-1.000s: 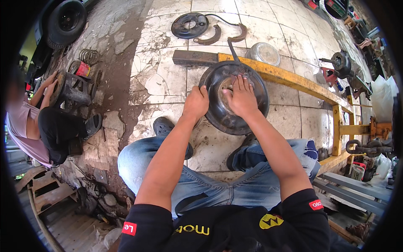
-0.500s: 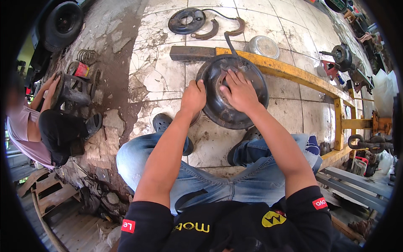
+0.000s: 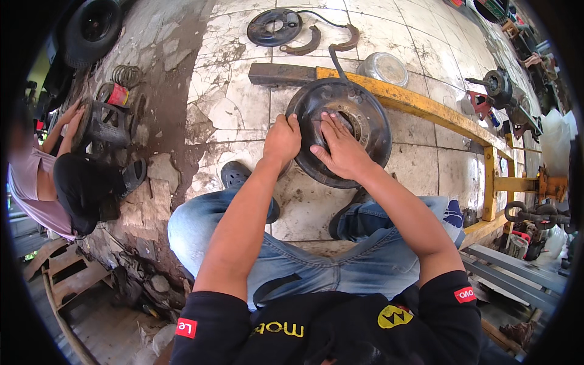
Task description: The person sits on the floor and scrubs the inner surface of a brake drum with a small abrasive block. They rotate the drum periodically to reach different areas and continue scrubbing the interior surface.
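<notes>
A round black brake backing plate [image 3: 376, 131] is held tilted before me, with a hole and a ring of bolt holes at its middle. My left hand [image 3: 283, 141] is closed on its left rim, thumb on top. Stretched flat on the plate's face, left of the hole, is my right hand [image 3: 342, 146]; whether anything thin lies beneath its fingers I cannot tell. A dark cable [image 3: 336, 61] runs up from the plate's top. Farther off lie a second backing plate [image 3: 258, 29] and two curved brake shoes [image 3: 304, 44] [image 3: 348, 39].
A yellow steel frame [image 3: 420, 103] with a dark end runs behind the plate and down the right side. Beyond it sits a round silvery container [image 3: 383, 68]. At left a person [image 3: 48, 176] squats by a grey stool [image 3: 108, 126]. Axle parts [image 3: 496, 88] stand at far right.
My right hand has slid left and slightly down across the plate's face, uncovering the middle hole and the bolt ring. My left hand keeps its grip on the rim.
</notes>
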### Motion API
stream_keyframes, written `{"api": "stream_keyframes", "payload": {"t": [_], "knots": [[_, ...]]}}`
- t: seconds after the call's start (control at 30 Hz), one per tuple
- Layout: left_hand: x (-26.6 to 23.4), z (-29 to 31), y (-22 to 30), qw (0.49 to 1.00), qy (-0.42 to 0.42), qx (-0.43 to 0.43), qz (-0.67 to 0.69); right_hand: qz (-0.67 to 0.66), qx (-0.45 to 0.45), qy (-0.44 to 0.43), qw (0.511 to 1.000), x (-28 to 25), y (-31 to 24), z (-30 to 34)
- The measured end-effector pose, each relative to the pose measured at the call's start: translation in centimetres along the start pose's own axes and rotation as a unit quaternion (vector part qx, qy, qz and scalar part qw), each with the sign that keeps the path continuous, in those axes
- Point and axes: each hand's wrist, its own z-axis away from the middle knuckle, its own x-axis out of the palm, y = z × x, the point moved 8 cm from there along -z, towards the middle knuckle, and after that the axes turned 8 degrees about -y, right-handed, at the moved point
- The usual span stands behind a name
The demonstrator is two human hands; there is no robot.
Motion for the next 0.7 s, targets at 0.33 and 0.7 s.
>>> {"api": "stream_keyframes", "payload": {"t": [0.33, 0.7], "knots": [[0.2, -0.3, 0.0, 0.999, -0.025, -0.023, 0.013, 0.087, -0.077, -0.064, 0.991, 0.4, -1.9, 1.5], [0.7, -0.3, -0.6, 0.998, -0.045, -0.028, 0.017, 0.104, -0.031, -0.021, 0.994, -0.6, 0.4, -0.4]]}}
